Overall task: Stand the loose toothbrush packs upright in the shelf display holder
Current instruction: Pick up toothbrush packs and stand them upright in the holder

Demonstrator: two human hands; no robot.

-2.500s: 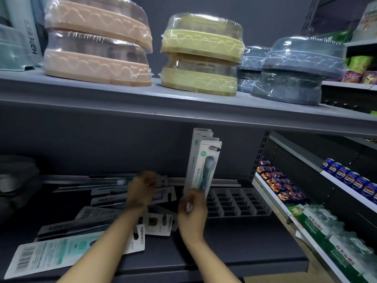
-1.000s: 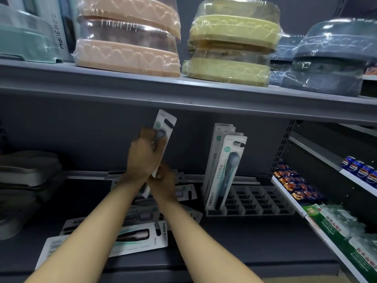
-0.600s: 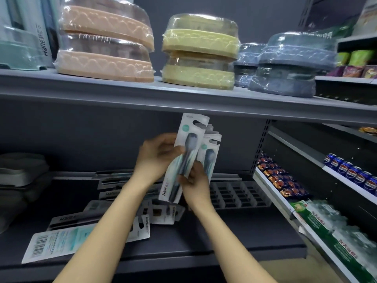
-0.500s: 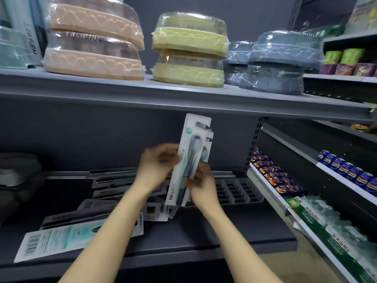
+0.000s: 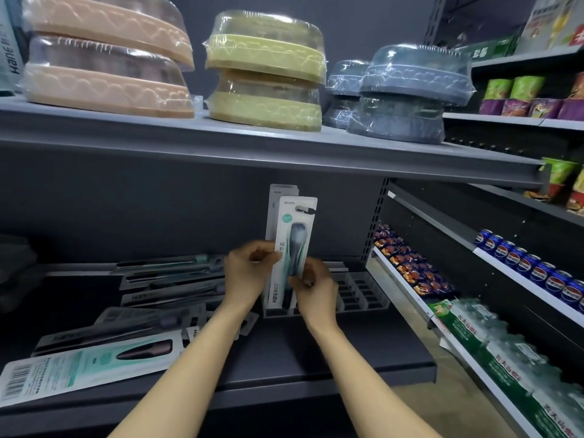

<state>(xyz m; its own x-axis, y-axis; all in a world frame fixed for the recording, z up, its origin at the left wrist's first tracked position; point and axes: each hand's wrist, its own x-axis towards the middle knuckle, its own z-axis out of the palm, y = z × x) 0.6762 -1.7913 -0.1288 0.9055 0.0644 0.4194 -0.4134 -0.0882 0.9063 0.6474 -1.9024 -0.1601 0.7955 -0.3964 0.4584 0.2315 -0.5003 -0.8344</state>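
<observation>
At centre frame, the left hand and right hand pinch a flat, glossy carded toothbrush pack upright at the slotted plastic holder; loose packs lie lower left.

A dim shop aisle of dark grey metal shelving against a grey back wall, its upper shelf carrying wrapped peach, yellow and blue-grey lidded trays, with an adjoining rack at right holding blue cans, snack packets and bottled water.
</observation>
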